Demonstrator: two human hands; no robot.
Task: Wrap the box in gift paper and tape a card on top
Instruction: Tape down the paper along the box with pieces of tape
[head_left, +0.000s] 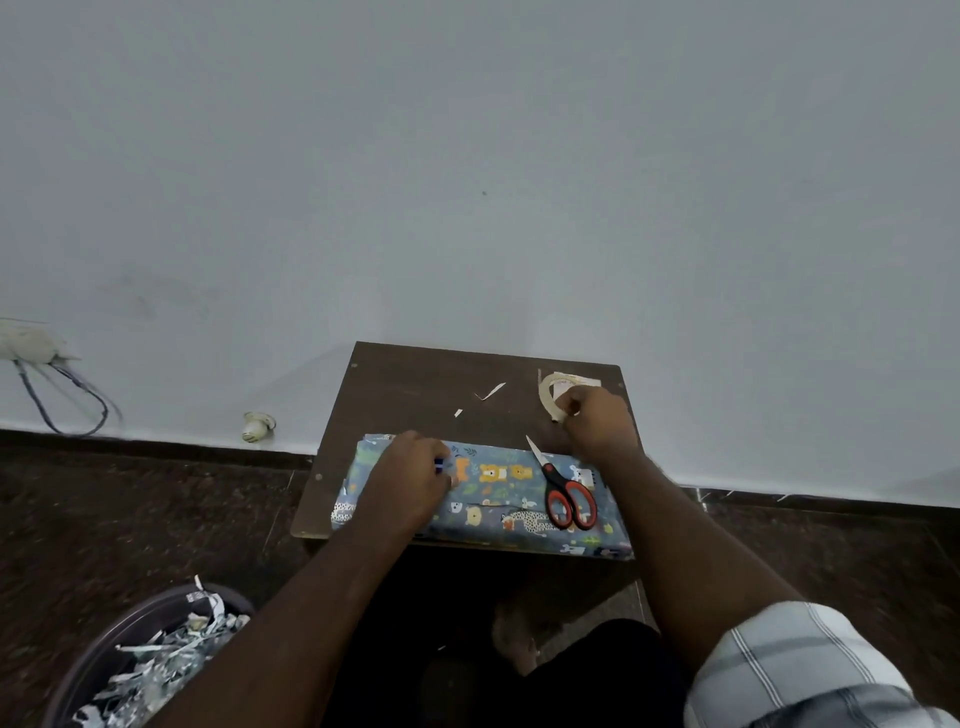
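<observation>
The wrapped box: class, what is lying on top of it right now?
Red-handled scissors lie on the wrapped box, and the left hand rests on its left part. Whatever lies beneath that hand is hidden.

blue animal-print gift paper (498, 499), red-and-black scissors (569, 501), dark brown table (415, 384)

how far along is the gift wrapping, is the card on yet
Done: the box looks covered in animal-print paper, with the scissors lying on top. In hand: the left hand rests on the box's left end, while the right hand is at the tape roll on the table. Left: no card shows on top of the box, so taping one on remains.
</observation>
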